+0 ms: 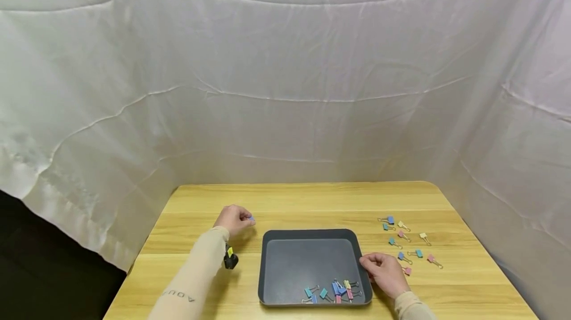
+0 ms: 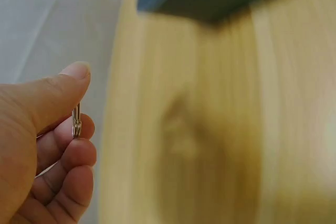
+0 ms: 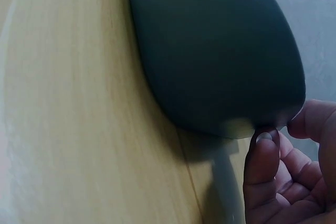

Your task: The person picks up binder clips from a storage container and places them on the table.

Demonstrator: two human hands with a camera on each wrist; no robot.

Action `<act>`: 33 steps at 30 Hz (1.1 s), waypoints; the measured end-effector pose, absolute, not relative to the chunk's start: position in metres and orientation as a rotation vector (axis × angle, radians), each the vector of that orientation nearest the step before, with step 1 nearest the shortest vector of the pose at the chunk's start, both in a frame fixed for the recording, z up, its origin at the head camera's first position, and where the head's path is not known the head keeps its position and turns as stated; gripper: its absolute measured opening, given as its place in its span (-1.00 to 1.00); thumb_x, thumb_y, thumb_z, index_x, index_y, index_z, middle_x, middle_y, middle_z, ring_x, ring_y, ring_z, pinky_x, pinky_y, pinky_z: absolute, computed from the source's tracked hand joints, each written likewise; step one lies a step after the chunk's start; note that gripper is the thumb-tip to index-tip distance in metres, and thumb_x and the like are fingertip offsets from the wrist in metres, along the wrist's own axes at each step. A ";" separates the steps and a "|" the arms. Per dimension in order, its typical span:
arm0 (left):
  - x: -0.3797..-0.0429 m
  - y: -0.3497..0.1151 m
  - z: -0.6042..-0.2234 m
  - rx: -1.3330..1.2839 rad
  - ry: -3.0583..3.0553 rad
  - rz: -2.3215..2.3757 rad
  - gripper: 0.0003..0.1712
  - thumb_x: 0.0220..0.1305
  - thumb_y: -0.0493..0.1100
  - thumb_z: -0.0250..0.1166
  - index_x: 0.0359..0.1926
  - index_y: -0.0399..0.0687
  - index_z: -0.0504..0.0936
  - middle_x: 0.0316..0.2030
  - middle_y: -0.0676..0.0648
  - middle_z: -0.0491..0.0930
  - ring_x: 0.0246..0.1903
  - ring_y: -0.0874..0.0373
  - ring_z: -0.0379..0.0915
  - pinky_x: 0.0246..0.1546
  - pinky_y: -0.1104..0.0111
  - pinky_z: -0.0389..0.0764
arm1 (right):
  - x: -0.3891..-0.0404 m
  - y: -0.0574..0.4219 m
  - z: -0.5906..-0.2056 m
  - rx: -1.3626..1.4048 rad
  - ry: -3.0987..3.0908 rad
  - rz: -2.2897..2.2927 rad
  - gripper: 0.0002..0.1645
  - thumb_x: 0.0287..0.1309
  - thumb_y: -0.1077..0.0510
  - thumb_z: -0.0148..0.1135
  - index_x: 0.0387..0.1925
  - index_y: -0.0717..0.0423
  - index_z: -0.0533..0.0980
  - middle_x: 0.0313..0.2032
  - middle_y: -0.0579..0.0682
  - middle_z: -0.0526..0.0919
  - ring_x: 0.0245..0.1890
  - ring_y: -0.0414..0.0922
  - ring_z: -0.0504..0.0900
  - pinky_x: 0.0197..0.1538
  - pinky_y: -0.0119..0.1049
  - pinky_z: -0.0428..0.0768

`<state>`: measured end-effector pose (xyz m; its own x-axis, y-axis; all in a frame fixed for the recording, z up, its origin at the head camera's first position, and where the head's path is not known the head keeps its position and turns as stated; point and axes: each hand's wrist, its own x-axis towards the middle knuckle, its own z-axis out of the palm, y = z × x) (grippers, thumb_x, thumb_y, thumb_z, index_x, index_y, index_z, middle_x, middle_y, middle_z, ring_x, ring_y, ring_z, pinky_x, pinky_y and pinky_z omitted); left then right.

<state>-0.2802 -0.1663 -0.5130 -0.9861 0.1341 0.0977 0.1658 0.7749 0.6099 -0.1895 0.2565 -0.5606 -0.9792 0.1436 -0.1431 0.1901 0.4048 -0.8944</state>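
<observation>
My left hand (image 1: pixel 234 219) is above the table, left of the tray, pinching a blue binder clip (image 1: pixel 252 218) between thumb and fingers. In the left wrist view, only the clip's silver wire handles (image 2: pixel 76 121) show, at the fingertips. My right hand (image 1: pixel 387 274) grips the right edge of the dark grey tray (image 1: pixel 308 234); in the right wrist view, thumb (image 3: pixel 310 121) and index finger (image 3: pixel 262 156) meet at its rim. Several binder clips, blue, teal, pink and yellow, lie along the tray's near side, among them a teal clip (image 1: pixel 324 293).
Right of the tray, several more clips lie scattered on the wooden table (image 1: pixel 290 201), such as a yellow clip (image 1: pixel 424 237) and a pink clip (image 1: pixel 431 259). A black device (image 1: pixel 231 260) sits at my left wrist. Pale curtains (image 1: pixel 285 87) surround the table.
</observation>
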 end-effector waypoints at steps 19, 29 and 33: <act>-0.262 -0.221 -0.543 -0.058 -2.958 -0.932 -0.81 0.09 -0.15 0.45 -0.25 -0.11 0.77 -0.26 -0.05 0.70 -0.25 0.05 0.61 -0.22 0.17 0.64 | -0.189 0.256 -0.561 0.323 2.606 -1.639 -0.79 0.20 0.18 0.26 -0.26 0.28 0.64 -0.50 0.01 0.66 -0.51 -0.11 0.59 -0.47 -0.32 0.60; -0.256 -0.227 -0.550 -0.078 -2.965 -0.859 -0.81 0.06 -0.12 0.48 -0.28 -0.08 0.77 -0.34 0.00 0.70 -0.33 0.09 0.61 -0.26 0.18 0.64 | -0.189 0.256 -0.561 0.323 2.591 -1.660 -0.80 0.18 0.18 0.27 -0.28 0.28 0.64 -0.49 0.01 0.67 -0.51 -0.11 0.60 -0.47 -0.32 0.61; -0.255 -0.228 -0.551 -0.084 -2.960 -0.847 -0.81 0.05 -0.14 0.48 -0.28 -0.09 0.77 -0.35 0.00 0.70 -0.33 0.10 0.60 -0.26 0.17 0.63 | -0.190 0.256 -0.562 0.318 2.603 -1.656 -0.81 0.19 0.19 0.27 -0.28 0.28 0.65 -0.49 0.02 0.67 -0.51 -0.11 0.60 -0.48 -0.32 0.61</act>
